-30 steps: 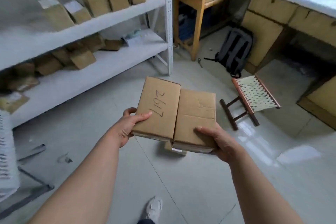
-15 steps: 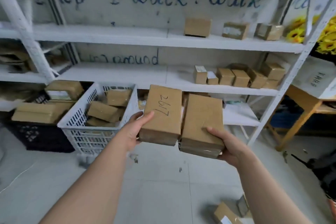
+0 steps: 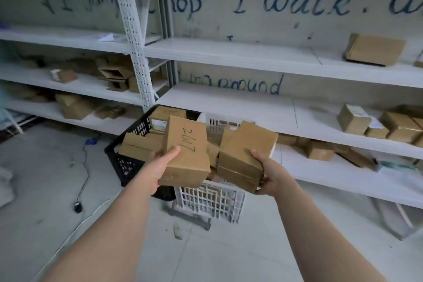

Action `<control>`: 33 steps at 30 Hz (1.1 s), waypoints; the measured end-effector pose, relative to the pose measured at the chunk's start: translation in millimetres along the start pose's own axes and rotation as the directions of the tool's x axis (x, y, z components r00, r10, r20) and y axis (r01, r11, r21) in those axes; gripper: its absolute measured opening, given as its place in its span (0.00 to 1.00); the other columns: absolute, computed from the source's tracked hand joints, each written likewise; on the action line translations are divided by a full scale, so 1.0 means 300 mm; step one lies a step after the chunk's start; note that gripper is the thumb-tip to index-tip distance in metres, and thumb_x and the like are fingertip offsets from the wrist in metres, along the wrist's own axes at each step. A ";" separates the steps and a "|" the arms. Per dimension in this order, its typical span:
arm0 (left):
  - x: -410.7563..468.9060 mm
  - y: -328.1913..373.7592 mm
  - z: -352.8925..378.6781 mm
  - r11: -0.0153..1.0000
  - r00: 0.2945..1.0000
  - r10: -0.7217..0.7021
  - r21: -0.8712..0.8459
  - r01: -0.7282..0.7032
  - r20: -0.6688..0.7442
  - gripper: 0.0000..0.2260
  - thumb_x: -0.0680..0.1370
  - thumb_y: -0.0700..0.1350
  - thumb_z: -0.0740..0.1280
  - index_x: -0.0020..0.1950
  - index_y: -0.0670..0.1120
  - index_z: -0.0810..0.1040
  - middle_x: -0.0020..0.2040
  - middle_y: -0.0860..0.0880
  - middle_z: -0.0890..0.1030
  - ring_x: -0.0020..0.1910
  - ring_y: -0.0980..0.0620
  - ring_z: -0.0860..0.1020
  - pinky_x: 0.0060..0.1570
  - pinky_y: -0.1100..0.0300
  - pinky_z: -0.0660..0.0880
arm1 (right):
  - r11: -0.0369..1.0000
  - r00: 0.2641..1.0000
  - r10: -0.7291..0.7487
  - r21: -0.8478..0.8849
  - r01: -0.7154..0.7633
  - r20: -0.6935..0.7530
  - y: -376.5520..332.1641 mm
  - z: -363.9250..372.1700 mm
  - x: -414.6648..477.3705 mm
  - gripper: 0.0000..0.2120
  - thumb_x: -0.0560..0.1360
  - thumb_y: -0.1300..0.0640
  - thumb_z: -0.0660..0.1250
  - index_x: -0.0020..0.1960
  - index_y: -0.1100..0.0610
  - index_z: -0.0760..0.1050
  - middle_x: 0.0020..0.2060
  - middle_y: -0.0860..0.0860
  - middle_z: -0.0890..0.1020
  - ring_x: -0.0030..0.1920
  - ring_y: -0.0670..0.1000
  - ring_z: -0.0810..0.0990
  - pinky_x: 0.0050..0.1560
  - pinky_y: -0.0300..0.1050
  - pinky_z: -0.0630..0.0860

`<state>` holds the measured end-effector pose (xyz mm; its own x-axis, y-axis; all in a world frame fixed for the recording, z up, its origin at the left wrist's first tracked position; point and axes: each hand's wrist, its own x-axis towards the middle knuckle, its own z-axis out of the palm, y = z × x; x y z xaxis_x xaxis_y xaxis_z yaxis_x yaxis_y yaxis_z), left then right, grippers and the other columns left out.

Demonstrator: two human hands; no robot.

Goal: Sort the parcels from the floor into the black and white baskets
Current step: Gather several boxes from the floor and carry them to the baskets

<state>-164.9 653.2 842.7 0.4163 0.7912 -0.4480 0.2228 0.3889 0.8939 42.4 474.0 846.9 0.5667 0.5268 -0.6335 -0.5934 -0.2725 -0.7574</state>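
Observation:
My left hand (image 3: 160,163) grips a cardboard parcel marked "2617" (image 3: 186,151). My right hand (image 3: 266,173) grips a second, plain cardboard parcel (image 3: 246,154), tilted up to the right. Both parcels hang in front of and above two baskets on the floor. The black basket (image 3: 124,162) is on the left and holds several cardboard parcels. The white basket (image 3: 210,201) stands right of it, mostly hidden behind the two held parcels; parcels show inside it.
White metal shelving (image 3: 229,55) runs along the wall behind the baskets, with loose cardboard boxes (image 3: 375,49) on several levels. A black cable with a plug (image 3: 78,207) lies on the tiled floor at the left. Small debris (image 3: 177,233) lies before the white basket.
The view swung from the open floor to the shelving and then left and closer. The baskets now lie directly behind the two parcels, which have drawn apart, the right one tilting.

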 end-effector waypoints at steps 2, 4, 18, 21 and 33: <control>0.090 0.022 -0.060 1.000 1.000 -0.017 0.021 0.017 -0.004 0.33 0.70 0.59 0.74 0.70 0.53 0.65 0.56 0.47 0.77 0.53 0.46 0.76 0.57 0.47 0.75 | 0.999 0.998 0.046 0.018 -0.045 -0.037 0.008 0.095 0.072 0.20 0.71 0.45 0.74 0.48 0.59 0.70 0.45 0.59 0.78 0.45 0.59 0.78 0.56 0.60 0.76; 0.168 0.033 -0.094 0.999 0.999 -0.048 0.025 0.048 0.001 0.33 0.69 0.59 0.74 0.70 0.54 0.66 0.55 0.47 0.77 0.52 0.47 0.76 0.56 0.48 0.75 | 0.994 0.990 0.109 0.028 -0.107 -0.085 0.024 0.161 0.142 0.23 0.72 0.42 0.72 0.52 0.60 0.70 0.43 0.58 0.78 0.43 0.59 0.78 0.59 0.59 0.76; 0.681 0.067 -0.077 0.975 0.988 -0.147 0.174 0.136 0.051 0.33 0.65 0.66 0.72 0.65 0.56 0.66 0.61 0.48 0.75 0.62 0.44 0.72 0.69 0.41 0.64 | 0.923 0.911 0.379 -0.006 -0.385 -0.163 -0.020 0.386 0.547 0.21 0.78 0.44 0.64 0.52 0.63 0.67 0.41 0.58 0.73 0.40 0.60 0.73 0.60 0.60 0.74; 0.756 0.074 -0.071 0.971 0.982 -0.167 0.187 0.148 0.090 0.36 0.62 0.69 0.72 0.64 0.57 0.66 0.63 0.47 0.75 0.63 0.43 0.72 0.69 0.40 0.63 | 0.912 0.901 0.404 -0.007 -0.410 -0.159 -0.012 0.395 0.615 0.21 0.78 0.46 0.64 0.55 0.64 0.67 0.43 0.59 0.73 0.45 0.62 0.73 0.64 0.65 0.71; 0.990 0.209 -0.161 0.969 0.950 -0.209 0.183 0.168 0.234 0.51 0.55 0.70 0.75 0.73 0.50 0.66 0.66 0.45 0.74 0.64 0.42 0.72 0.69 0.39 0.63 | 0.965 0.946 0.065 -0.223 -0.141 -0.317 -0.126 0.670 0.751 0.24 0.81 0.54 0.60 0.74 0.61 0.63 0.68 0.58 0.70 0.69 0.60 0.67 0.70 0.54 0.65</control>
<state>-69.8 935.4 766.2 0.5549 0.5597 -0.6155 0.4469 0.4234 0.7880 77.5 764.7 764.6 0.6789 0.2252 -0.6988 -0.5250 -0.5164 -0.6765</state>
